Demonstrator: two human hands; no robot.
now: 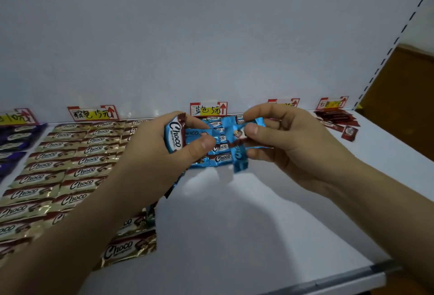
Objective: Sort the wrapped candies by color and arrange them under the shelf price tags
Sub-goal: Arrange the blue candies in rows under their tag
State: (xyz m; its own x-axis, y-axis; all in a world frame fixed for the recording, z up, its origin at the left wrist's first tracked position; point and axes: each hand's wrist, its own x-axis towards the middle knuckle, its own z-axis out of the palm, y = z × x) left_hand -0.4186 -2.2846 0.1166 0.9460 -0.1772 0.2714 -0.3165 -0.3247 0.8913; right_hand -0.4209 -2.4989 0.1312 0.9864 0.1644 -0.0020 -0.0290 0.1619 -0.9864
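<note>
White metal shelf (258, 224): my right hand (293, 146) pinches one blue foil-wrapped candy (231, 125), lengthwise left-right, over the blue candy row (222, 158) (left hand (150, 156) grips the spare blue bundle (175, 137))

Wrappers (81, 171): "Choco"; left tag (92, 113) "棕色15元", mid tag (208, 109) "蓝色5元".

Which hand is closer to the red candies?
Right. The right hand pinches a blue candy left of the red candies; the left hand grips a blue stack farther left, by the gold candies.
</note>
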